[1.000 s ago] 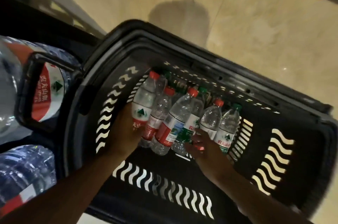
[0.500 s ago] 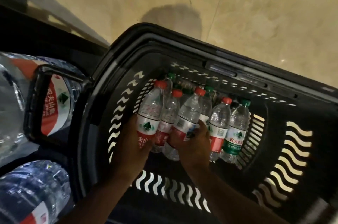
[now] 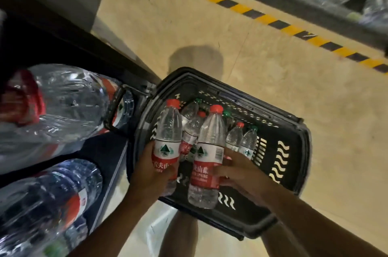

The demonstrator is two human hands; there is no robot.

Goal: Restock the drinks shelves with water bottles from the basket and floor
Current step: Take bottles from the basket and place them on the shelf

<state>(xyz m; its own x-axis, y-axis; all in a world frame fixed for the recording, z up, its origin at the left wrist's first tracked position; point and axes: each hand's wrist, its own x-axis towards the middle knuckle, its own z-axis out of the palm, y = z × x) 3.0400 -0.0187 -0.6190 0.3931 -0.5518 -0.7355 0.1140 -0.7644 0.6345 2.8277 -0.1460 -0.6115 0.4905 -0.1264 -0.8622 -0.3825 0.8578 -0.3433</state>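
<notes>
Two bottles in hand above basket.
Left hand grips one red-capped water bottle; right hand grips another. Both upright over the black basket on the floor; more bottles inside.

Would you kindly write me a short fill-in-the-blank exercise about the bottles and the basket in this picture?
1. Each hand, the left hand and the right hand, holds one water bottle with a ____ cap.
2. The remaining small bottles stand inside a black ____.
3. The floor carries a stripe of yellow and ____ bars.
4. The number of bottles held in the hands is ____.

Missing words: red; basket; black; two
</notes>
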